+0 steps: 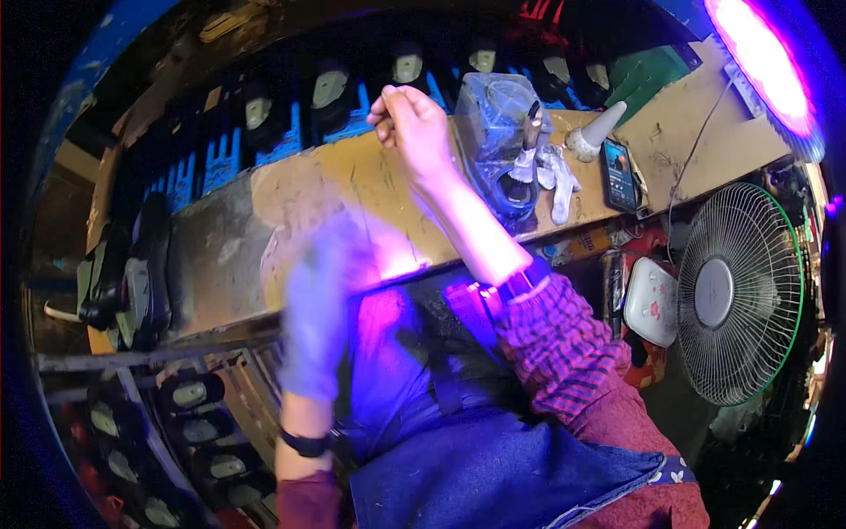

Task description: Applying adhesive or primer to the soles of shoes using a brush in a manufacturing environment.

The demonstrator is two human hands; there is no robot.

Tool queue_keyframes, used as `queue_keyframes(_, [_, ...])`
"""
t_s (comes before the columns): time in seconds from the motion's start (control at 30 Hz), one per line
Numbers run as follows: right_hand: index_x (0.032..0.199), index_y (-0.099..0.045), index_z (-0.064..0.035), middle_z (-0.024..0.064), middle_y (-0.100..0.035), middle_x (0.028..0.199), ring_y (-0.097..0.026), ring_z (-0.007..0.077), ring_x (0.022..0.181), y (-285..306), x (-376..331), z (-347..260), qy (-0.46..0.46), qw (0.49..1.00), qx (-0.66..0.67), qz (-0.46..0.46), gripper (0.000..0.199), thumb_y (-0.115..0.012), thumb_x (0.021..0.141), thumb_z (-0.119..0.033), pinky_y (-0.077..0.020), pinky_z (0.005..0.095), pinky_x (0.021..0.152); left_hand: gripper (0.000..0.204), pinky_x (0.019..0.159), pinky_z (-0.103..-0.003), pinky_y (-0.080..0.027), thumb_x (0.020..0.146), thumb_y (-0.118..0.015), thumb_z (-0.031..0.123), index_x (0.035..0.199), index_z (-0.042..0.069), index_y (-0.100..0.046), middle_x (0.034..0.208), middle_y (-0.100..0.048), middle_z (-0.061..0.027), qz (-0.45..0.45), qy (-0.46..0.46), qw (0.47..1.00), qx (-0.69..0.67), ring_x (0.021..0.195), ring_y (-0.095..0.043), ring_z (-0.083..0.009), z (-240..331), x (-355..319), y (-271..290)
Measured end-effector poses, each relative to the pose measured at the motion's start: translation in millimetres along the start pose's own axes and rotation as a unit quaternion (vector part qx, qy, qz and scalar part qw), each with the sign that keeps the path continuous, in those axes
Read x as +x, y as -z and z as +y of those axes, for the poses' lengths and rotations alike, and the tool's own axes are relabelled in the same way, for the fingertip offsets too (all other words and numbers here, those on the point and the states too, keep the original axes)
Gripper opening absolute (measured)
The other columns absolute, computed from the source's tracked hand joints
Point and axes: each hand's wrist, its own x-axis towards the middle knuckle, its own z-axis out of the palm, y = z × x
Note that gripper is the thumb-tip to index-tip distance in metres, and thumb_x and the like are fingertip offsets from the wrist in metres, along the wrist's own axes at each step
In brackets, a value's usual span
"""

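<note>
a worn wooden workbench point(670, 150) runs beneath racks of dark shoes point(330, 93), a standing fan point(738, 295) at right, a violet lamp point(762, 62) glaring overhead.

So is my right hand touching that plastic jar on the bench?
Apart. The head view shows bare bench between the raised right hand and the plastic jar.

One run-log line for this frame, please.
right hand: raised, pinched shut over workbench | left hand: gloved, blurred | fan right
</note>
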Motion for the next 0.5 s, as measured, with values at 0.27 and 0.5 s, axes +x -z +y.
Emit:
queue_keyframes(0.27, [0.065,-0.054,-0.0048,0.0139,-0.057,0.067,-0.059,0.0289,0.059,-22,-30,45,0.275,0.89,-0.359,0.056,0.02,-0.06,0.08,-0.015,-0.0464,0.036,0.054,0.027,0.066,-0.024,-0.047,0.091,-0.054,0.031,0.098,0.005,-0.056,0.079,-0.056,-0.0003,-0.144,0.144,0.975,-0.089,0.071,-0.054,-0.009,4,-81,-52])
queue_keyframes(0.5, [0.066,-0.054,-0.0056,0.005,-0.055,0.061,-0.049,0.0134,0.047,-2,-3,42,0.086,0.984,-0.112,0.107,0.022,-0.054,0.084,-0.019,-0.039,0.0274,0.044,0.038,0.058,-0.026,-0.05,0.092,-0.05,0.041,0.092,0.004,-0.06,0.074,-0.061,-0.0048,-0.131,0.27,0.901,-0.315,0.062,-0.059,-0.014,-19,-87,-74])
